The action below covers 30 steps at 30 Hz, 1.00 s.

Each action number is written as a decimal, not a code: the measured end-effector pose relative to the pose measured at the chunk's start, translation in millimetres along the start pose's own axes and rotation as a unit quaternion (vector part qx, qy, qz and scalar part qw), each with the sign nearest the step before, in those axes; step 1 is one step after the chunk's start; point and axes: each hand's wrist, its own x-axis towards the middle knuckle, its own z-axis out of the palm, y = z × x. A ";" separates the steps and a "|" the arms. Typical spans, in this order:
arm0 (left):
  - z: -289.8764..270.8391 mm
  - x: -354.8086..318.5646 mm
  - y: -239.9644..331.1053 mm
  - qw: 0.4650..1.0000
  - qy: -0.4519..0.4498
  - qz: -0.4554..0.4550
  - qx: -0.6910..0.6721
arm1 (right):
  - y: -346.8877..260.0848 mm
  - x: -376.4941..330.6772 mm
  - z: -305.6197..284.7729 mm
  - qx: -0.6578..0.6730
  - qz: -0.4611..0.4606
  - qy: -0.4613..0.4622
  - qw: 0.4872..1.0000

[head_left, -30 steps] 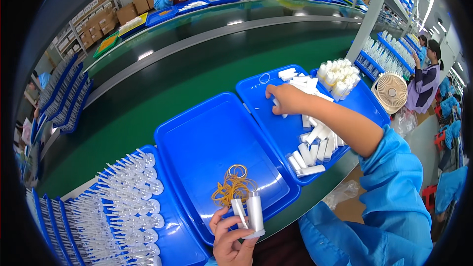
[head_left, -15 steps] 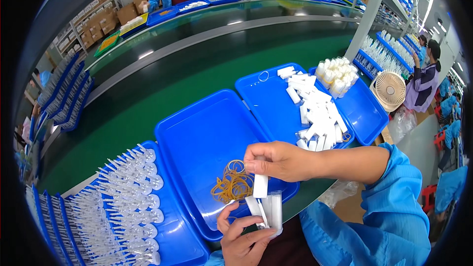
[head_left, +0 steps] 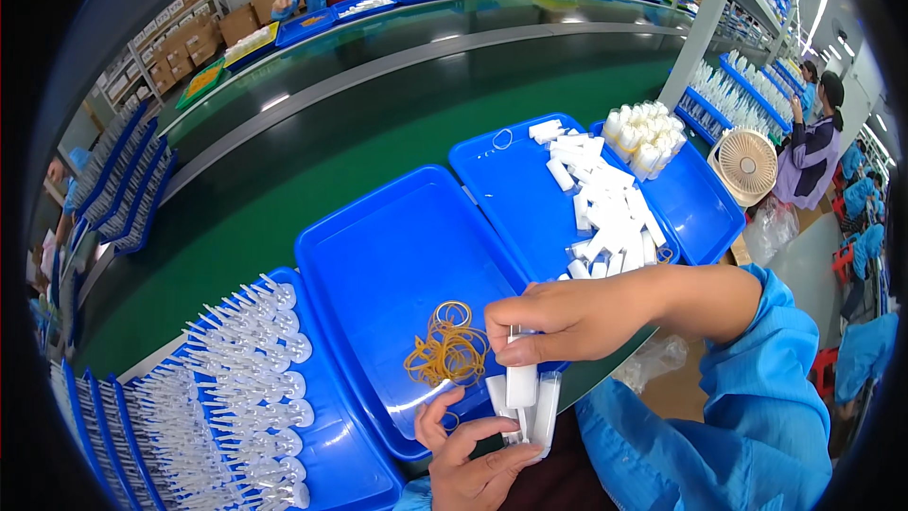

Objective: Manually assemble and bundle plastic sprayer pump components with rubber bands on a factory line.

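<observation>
My right hand (head_left: 572, 322) pinches a slim white rectangular piece (head_left: 520, 386) upright between thumb and fingers. Right below it, my left hand (head_left: 473, 473) is closed around a small bundle of clear and white plastic cases (head_left: 547, 412). The white piece meets the top of that bundle; whether it is inside a case or in front, I cannot tell. A thin white stick shows among the cases. Beyond my left fingers, a tangle of tan rubber bands (head_left: 445, 352) lies in a blue tray (head_left: 378, 246).
At left, a blue tray (head_left: 331, 416) holds rows of clear, thin-stemmed parts (head_left: 236, 388). White cases (head_left: 610, 203) pile up in a tray to the right, beside banded bundles (head_left: 648, 137) and a fan (head_left: 744, 168). A green conveyor (head_left: 236, 199) runs behind; co-workers sit beyond.
My right hand has come down and slightly right, bringing the white piece lower against the bundle. My left hand has hardly moved. The person across the conveyor has shifted their hands.
</observation>
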 end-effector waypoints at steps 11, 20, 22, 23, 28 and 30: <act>10.8 -2.9 -11.7 0.971 0.213 0.095 0.046 | 7.6 0.6 24.8 -0.058 0.027 -0.006 0.998; 0.9 0.0 -5.8 0.957 0.234 0.084 0.148 | 5.8 -0.8 39.7 -0.008 -0.001 -0.008 1.000; 0.5 5.7 4.3 0.975 0.213 0.015 0.059 | 0.4 -0.9 35.6 -0.018 0.010 -0.012 1.000; 2.2 6.1 5.9 0.979 0.201 -0.023 -0.018 | -3.3 -0.9 34.4 -0.023 0.015 -0.015 1.000; 10.4 -7.4 14.8 0.729 -0.005 -0.220 -0.649 | -20.6 -6.2 53.1 -0.112 -0.158 0.030 0.981; 10.2 -13.3 18.2 0.643 -0.054 -0.228 -0.730 | -21.3 -3.3 71.1 -0.151 -0.249 0.043 0.956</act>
